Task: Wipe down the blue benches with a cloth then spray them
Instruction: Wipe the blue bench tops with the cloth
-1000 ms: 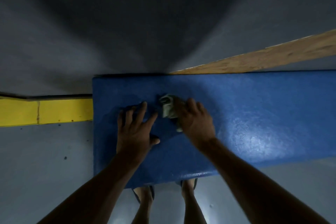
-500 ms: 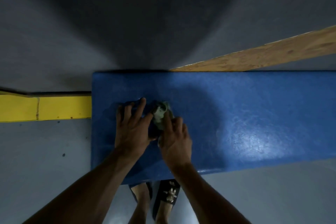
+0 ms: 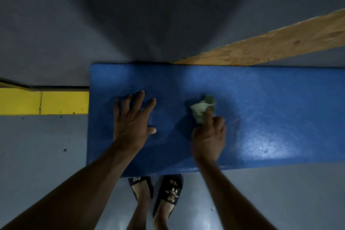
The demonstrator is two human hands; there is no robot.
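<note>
Fingers of the right hand (image 3: 208, 136) curl around a crumpled pale-green cloth (image 3: 201, 110), pinning it against the glossy blue bench top (image 3: 261, 102) — the wad juts forward beyond the knuckles, roughly mid-depth on the surface. The left hand (image 3: 132, 123) lies flat just beside the bench's left end, fingers splayed wide, thumb pointing right, holding nothing. Both bare forearms reach up from the lower edge. Below the near edge, two feet in black slide sandals (image 3: 168, 194) stand on the grey floor (image 3: 37, 155).
</note>
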